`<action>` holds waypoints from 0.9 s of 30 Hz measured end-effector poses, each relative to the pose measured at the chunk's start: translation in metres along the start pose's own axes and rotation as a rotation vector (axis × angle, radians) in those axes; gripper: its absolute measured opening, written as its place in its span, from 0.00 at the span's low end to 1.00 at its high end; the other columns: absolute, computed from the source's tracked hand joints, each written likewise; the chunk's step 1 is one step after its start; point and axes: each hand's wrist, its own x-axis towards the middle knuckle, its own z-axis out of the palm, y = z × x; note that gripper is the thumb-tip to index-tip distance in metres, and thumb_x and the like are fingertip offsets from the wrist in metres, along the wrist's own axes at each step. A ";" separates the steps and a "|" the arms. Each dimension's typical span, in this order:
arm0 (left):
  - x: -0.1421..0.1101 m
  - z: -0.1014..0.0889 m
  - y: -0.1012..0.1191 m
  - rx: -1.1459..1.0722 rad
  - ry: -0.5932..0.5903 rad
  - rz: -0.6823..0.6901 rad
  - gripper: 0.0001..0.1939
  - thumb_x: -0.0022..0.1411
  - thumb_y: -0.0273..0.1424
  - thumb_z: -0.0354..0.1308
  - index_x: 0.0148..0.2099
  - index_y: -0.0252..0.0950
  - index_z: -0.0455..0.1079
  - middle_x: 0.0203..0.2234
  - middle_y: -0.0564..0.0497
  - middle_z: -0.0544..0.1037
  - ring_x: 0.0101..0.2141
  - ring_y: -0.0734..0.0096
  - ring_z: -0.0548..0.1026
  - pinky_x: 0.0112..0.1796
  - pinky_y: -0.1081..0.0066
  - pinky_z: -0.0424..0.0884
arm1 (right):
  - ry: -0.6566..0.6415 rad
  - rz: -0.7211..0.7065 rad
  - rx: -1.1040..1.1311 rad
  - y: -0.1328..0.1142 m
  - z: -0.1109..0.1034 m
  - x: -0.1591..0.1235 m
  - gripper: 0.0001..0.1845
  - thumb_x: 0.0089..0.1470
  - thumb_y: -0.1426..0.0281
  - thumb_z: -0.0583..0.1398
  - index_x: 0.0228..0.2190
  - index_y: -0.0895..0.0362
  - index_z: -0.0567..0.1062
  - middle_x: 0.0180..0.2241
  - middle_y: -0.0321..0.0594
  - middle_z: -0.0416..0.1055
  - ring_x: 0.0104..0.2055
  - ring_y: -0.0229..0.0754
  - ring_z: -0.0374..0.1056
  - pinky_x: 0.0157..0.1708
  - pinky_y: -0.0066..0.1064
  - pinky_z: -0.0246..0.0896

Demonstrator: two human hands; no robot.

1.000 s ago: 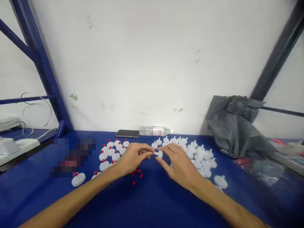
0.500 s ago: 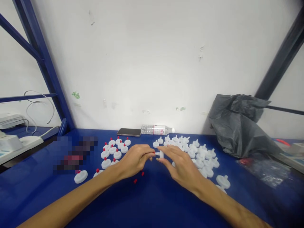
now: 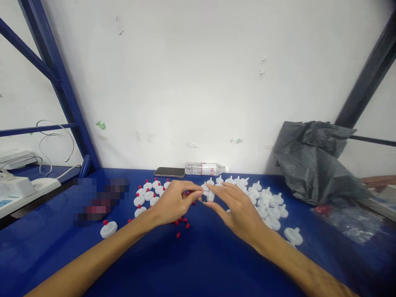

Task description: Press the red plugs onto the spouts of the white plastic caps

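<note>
My left hand (image 3: 173, 202) and my right hand (image 3: 238, 212) meet over the blue table (image 3: 198, 264). My right fingers pinch a small white plastic disc (image 3: 209, 195) with a stub. My left fingertips are pinched at its left side; what they hold is too small to name. Several loose red caps (image 3: 182, 225) lie under my left hand. Left of it stand several white discs with red caps (image 3: 148, 194). Right of my right hand lies a cluster of several uncapped white discs (image 3: 262, 202).
A phone (image 3: 169, 172) and a lying water bottle (image 3: 206, 169) rest against the white wall. A grey plastic bag (image 3: 312, 165) is heaped at the right. A blue frame post (image 3: 58, 86) rises at the left, with white cables and devices (image 3: 18, 181) beyond it.
Both hands have lifted slightly and moved a little away from me with the disc between them. The view has shifted a little; the loose red caps show more under my left hand.
</note>
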 end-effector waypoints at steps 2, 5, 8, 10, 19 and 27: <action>0.004 -0.008 -0.005 0.092 0.058 -0.038 0.13 0.71 0.35 0.54 0.44 0.40 0.79 0.37 0.52 0.84 0.35 0.69 0.78 0.35 0.71 0.70 | -0.044 0.047 -0.050 0.000 -0.002 0.002 0.28 0.66 0.62 0.58 0.65 0.50 0.63 0.51 0.45 0.79 0.54 0.52 0.76 0.62 0.54 0.67; 0.008 -0.021 -0.021 0.451 0.070 -0.053 0.14 0.70 0.34 0.53 0.45 0.38 0.80 0.38 0.47 0.83 0.41 0.60 0.77 0.40 0.65 0.72 | -0.084 0.087 -0.085 -0.001 -0.004 0.002 0.26 0.67 0.62 0.55 0.64 0.53 0.62 0.53 0.46 0.78 0.57 0.54 0.74 0.60 0.57 0.67; 0.009 -0.029 -0.039 0.786 -0.067 -0.042 0.16 0.70 0.29 0.50 0.41 0.35 0.80 0.36 0.42 0.81 0.44 0.54 0.74 0.44 0.60 0.71 | -0.105 0.075 -0.080 -0.002 -0.005 0.002 0.22 0.68 0.65 0.53 0.61 0.53 0.64 0.54 0.45 0.77 0.55 0.51 0.74 0.59 0.54 0.69; 0.009 -0.030 -0.047 0.918 -0.141 -0.064 0.16 0.69 0.27 0.50 0.39 0.35 0.80 0.37 0.41 0.79 0.44 0.53 0.73 0.44 0.59 0.70 | -0.102 0.063 -0.077 -0.003 -0.005 0.003 0.21 0.68 0.66 0.53 0.60 0.54 0.66 0.54 0.45 0.77 0.54 0.50 0.75 0.59 0.53 0.69; 0.004 -0.035 -0.054 1.167 -0.185 -0.144 0.11 0.61 0.25 0.54 0.36 0.31 0.79 0.40 0.34 0.77 0.43 0.47 0.72 0.41 0.56 0.67 | -0.109 0.066 -0.036 -0.005 -0.005 0.003 0.17 0.67 0.67 0.54 0.55 0.54 0.71 0.52 0.43 0.78 0.52 0.49 0.74 0.55 0.47 0.71; 0.001 -0.036 -0.062 1.117 -0.160 -0.194 0.11 0.63 0.26 0.54 0.36 0.30 0.79 0.40 0.32 0.77 0.43 0.45 0.72 0.41 0.55 0.64 | -0.173 0.075 -0.134 0.003 0.001 0.001 0.17 0.67 0.69 0.54 0.54 0.56 0.73 0.52 0.46 0.78 0.52 0.50 0.74 0.58 0.52 0.68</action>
